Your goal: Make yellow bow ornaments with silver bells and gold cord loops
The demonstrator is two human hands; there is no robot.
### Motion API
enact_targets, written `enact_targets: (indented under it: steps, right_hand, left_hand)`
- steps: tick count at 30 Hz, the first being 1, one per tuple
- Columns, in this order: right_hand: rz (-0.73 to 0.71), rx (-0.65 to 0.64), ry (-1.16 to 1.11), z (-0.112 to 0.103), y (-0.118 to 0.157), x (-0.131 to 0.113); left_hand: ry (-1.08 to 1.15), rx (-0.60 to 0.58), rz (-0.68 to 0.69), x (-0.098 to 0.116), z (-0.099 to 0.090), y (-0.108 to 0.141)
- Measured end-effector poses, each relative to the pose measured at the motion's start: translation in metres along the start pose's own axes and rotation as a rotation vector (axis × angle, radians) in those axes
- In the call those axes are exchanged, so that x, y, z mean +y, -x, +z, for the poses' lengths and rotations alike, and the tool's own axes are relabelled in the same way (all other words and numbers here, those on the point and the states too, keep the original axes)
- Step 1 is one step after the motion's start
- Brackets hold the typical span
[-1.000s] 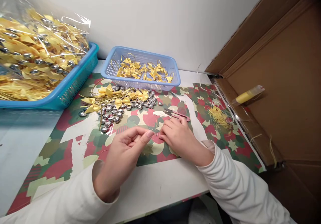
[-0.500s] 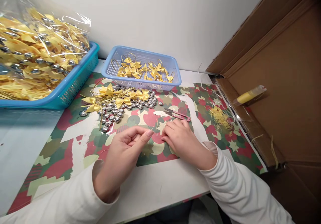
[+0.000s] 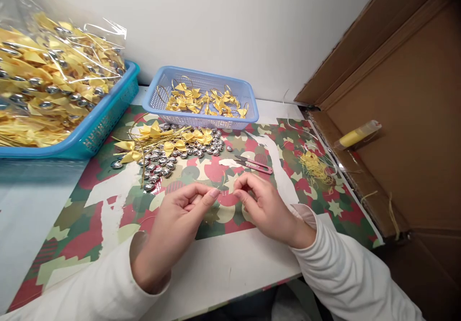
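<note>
Fine strand between two facing hands

Orientation: the fine strand [image 3: 225, 193] seems to bridge the gap between the left hand [image 3: 183, 220] and the right hand [image 3: 268, 208]. Its long axis appears to run from left fingertips to right fingertips, nearly crosswise to the person. It is too faint to tell which end is free or which way it points.

Hand state: the left thumb and index finger are pinched together, apparently on the strand. The right thumb and index tips sit narrow, facing the left pinch; whether they grip the strand cannot be told. The fingertips are near each other, neither set clearly closer to the strand's middle.

Adjacent items: the snips [image 3: 254, 164] lie just beyond the right hand, apart from it. Their long axis runs crosswise, blades directed left and slightly away. The silver beads [image 3: 163, 161] lie beyond the left hand, alongside yellow bows [image 3: 175, 147].
</note>
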State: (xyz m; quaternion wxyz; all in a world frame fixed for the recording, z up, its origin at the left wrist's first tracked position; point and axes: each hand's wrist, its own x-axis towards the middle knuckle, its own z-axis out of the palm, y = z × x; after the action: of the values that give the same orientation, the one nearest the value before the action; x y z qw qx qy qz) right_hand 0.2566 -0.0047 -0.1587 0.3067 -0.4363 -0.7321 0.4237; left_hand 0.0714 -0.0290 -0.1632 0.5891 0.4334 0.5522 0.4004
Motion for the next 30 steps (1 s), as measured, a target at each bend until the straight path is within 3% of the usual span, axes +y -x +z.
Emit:
enact_targets:
  steps: [4, 11, 30]
  right_hand:
    - [0.080, 0.033, -0.215, -0.002, 0.000, -0.002]
    - [0.051, -0.032, -0.198, 0.000, 0.000, -0.003]
    - [0.033, 0.024, -0.180, 0.014, 0.003, -0.005]
  left_hand:
    - [0.020, 0.015, -0.004, 0.000, 0.000, 0.000]
    - [0.028, -0.014, 0.017, 0.002, 0.002, 0.001]
    - [-0.007, -0.012, 0.166, 0.009, 0.005, 0.002]
